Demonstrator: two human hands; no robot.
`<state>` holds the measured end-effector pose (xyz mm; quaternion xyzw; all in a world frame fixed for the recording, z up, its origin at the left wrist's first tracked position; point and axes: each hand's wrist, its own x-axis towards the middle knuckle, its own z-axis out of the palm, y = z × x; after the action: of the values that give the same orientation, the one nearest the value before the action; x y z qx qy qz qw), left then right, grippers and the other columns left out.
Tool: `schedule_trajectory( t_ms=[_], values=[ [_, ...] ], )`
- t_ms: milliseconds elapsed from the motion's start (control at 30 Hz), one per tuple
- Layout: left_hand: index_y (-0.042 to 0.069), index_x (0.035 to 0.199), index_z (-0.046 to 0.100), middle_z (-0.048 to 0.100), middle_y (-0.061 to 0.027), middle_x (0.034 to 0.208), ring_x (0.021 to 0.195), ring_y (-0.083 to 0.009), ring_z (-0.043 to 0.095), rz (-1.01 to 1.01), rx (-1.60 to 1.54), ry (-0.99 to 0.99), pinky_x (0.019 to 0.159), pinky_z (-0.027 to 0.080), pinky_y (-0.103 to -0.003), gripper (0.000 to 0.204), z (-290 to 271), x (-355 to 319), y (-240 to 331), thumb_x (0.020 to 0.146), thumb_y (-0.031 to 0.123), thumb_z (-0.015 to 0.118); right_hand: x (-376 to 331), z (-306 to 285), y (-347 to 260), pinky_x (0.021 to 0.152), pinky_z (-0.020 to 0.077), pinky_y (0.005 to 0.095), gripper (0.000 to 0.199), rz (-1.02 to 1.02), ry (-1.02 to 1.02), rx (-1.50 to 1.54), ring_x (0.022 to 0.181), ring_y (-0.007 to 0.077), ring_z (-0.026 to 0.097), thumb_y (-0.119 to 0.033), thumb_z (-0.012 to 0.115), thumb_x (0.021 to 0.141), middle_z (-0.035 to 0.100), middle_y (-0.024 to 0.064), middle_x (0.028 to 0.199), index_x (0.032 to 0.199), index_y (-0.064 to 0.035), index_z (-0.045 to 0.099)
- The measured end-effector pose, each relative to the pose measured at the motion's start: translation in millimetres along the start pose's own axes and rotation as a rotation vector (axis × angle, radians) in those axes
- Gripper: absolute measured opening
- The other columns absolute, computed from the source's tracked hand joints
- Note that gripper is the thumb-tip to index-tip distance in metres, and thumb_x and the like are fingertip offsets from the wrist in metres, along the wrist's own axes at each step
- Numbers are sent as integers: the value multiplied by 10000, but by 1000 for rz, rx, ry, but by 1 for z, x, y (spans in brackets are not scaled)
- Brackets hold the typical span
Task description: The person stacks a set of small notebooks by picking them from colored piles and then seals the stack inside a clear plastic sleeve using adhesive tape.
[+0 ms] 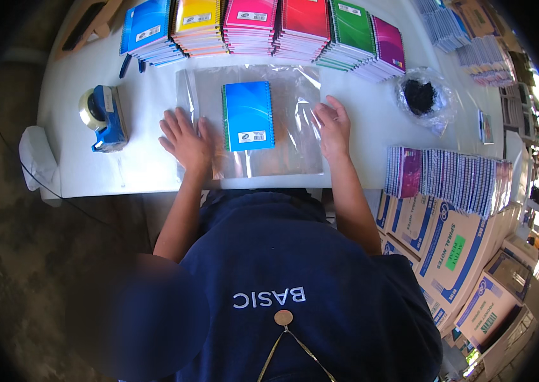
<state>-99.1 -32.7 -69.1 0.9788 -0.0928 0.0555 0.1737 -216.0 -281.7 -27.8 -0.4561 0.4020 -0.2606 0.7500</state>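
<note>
A clear plastic sheet [295, 153] lies spread on the white table in front of me. On its middle rests a small stack of spiral notebooks [248, 114], a blue cover on top and a green edge showing at the left. My left hand [190, 140] lies palm down over the sheet's left edge, fingers spread. At the sheet's right edge is my right hand [336, 130], its fingers loosely bent and a little apart, thumb side touching or close to the plastic. Neither hand touches the notebooks.
Stacks of coloured spiral notebooks [250, 27] line the table's far side. A blue tape dispenser [109, 121] stands left. To the right are a plastic bag with black contents [423, 99] and a row of upright notebooks [451, 175] above cardboard boxes [438, 248].
</note>
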Motion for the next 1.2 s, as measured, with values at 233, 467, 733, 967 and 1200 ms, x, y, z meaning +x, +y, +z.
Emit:
schedule_trajectory(
  t_ms=[233, 467, 733, 967, 1200],
  values=[
    [18, 1355, 362, 326, -222, 1406, 1304, -385, 290, -96, -409, 40, 1069, 196, -477, 615, -29, -23, -10, 873, 363, 528, -24, -27, -11, 795, 502, 336, 344, 428, -484, -520, 876, 222, 626, -221, 634, 852, 632, 164, 987, 1075, 30, 560],
    [27, 1173, 526, 633, -105, 1044, 880, -192, 594, -959, -1228, -1300, 799, 422, -289, 625, -73, -82, 26, 900, 573, 395, -64, -18, -23, 901, 494, 443, 435, 715, -543, -167, 1103, 320, 564, -182, 511, 921, 530, 197, 1240, 1292, 24, 416],
    [5, 1189, 520, 640, -92, 1038, 873, -173, 605, -1081, -1404, -1172, 758, 462, -290, 720, -66, -65, 52, 869, 640, 404, -39, -46, 6, 970, 466, 400, 338, 955, -616, 565, 1145, 235, 546, -73, 399, 955, 523, 191, 1256, 1260, 72, 423],
    [4, 1195, 505, 647, -75, 1008, 820, -150, 614, -1093, -1334, -1029, 729, 474, -302, 531, -74, -70, 42, 930, 455, 417, -38, -49, 0, 985, 457, 416, 313, 944, -456, 418, 1139, 236, 551, -69, 410, 950, 545, 183, 1226, 1228, 71, 449],
    [-18, 1135, 541, 664, -116, 931, 772, -184, 644, -1137, -1273, -898, 660, 498, -294, 435, -58, -66, 38, 950, 354, 411, -34, -59, -1, 888, 501, 375, 354, 957, -644, 335, 935, 224, 639, -121, 462, 941, 632, 150, 1043, 1261, 32, 453]
  ],
)
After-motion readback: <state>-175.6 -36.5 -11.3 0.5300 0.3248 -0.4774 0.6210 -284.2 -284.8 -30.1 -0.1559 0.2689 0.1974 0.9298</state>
